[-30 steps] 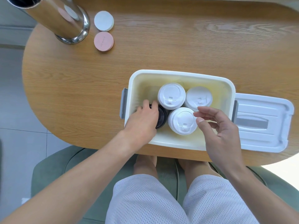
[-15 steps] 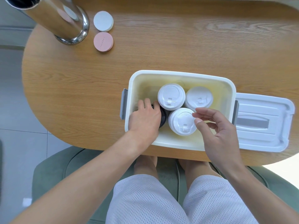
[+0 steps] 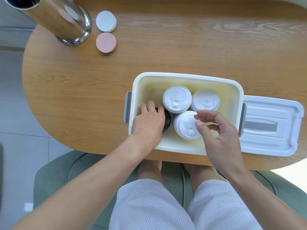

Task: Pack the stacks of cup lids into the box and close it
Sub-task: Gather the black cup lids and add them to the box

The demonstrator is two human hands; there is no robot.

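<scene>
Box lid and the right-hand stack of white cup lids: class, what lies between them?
In the head view, the box's right wall and its grey latch separate the white stack from the box lid.

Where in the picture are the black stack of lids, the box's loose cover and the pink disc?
black stack of lids [image 3: 167, 119], head view, on its dark right edge beside the left hand.
box's loose cover [image 3: 269, 128], head view, on its top face near the grey handle recess.
pink disc [image 3: 106, 42], head view, on its flat top.
</scene>
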